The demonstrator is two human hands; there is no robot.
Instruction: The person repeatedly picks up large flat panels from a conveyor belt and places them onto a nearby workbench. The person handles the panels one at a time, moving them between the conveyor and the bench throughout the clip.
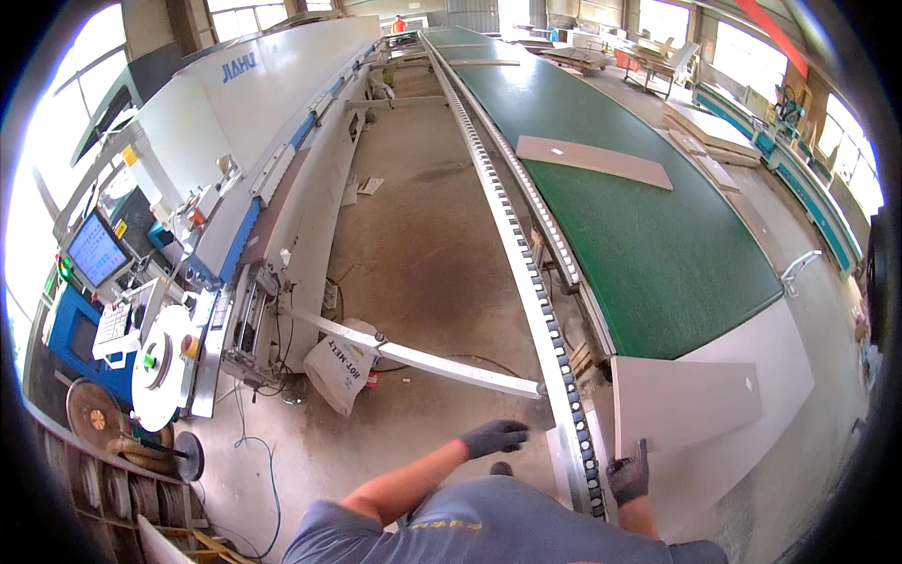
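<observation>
A light pinkish-brown board (681, 399) lies at the near end of the green conveyor belt, on top of a larger pale panel (794, 352). At the board's near left corner is my right hand (629, 473), in a dark glove. One finger stretches over the board's edge, while the others look curled at it, partly hidden. My left hand (496, 438), also gloved, hovers in front of my body left of the roller rail (554, 362). Its fingers reach rightward with nothing in them.
Another long board (594, 162) rests across the green belt (648, 254) further off. Along the left runs a white machine (272, 89) with a screen (97, 248). A pale bar (451, 365) spans toward the rail, near a white sack (338, 368). A distant person (399, 24) wears orange.
</observation>
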